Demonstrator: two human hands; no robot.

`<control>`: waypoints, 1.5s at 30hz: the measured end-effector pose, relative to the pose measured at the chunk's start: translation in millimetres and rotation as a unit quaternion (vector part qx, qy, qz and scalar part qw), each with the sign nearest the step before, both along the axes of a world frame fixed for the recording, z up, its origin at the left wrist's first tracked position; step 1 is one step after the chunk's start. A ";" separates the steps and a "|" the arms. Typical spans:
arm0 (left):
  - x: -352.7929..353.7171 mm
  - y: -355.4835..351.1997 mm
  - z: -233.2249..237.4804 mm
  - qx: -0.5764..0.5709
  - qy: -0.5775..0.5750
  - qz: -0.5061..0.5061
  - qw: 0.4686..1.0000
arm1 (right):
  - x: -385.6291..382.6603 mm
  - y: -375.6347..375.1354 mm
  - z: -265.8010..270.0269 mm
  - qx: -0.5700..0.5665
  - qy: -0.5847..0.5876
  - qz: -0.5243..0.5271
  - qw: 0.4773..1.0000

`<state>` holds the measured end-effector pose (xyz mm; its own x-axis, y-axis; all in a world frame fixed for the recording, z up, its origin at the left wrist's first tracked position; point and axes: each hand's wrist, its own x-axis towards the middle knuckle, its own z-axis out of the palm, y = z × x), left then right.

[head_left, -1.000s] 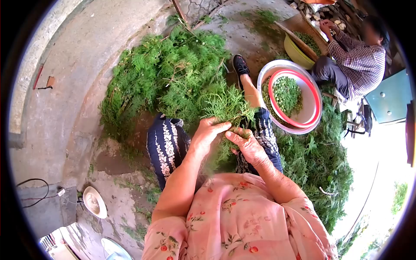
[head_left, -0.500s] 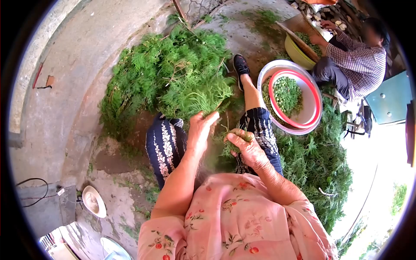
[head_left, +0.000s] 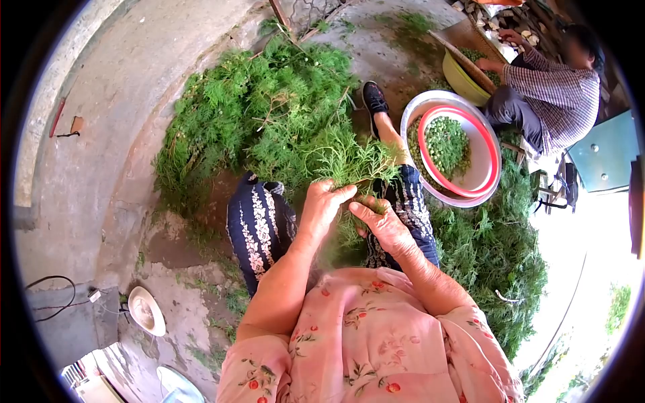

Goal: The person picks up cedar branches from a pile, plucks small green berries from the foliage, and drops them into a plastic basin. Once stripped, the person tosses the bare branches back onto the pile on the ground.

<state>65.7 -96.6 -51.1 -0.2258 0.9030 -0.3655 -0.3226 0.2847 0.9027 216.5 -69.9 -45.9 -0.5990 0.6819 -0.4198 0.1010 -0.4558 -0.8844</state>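
Note:
My left hand (head_left: 324, 208) is closed around a feathery conifer sprig (head_left: 349, 160), whose green tips fan out forward and to the right. Right beside it, my right hand (head_left: 384, 225) has its thumb pressed against its curled fingers, with bits of greenery in its grip near the sprig's stem end. The two hands nearly meet above my lap. Under them hang more green fronds, partly hidden by the fingers. In front lies a big heap of cut conifer branches (head_left: 269, 114).
To the right stands a metal basin (head_left: 411, 111) with a red-rimmed bowl (head_left: 492, 151) and small round green pieces. Another person (head_left: 554, 94) sits beyond, hands over a yellow tub (head_left: 460, 80). More branches (head_left: 487, 248) lie at my right; a straw hat (head_left: 144, 310) lies left.
My left hand has moved slightly right, closer to my right hand. The sprig in it has swung right, its tips now over my right leg.

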 end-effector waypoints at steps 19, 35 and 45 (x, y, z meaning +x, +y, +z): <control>-5.8 4.2 -19.2 0.038 -0.012 0.196 0.980 | 7.5 -19.0 41.3 -0.066 0.053 0.048 0.995; -27.4 6.6 -9.6 -0.020 -0.107 0.317 0.942 | 83.5 84.5 12.4 -0.014 0.095 -0.327 0.940; -23.0 9.4 -10.3 -0.030 -0.149 0.313 0.938 | 162.6 157.4 -27.5 0.043 0.198 -0.464 0.862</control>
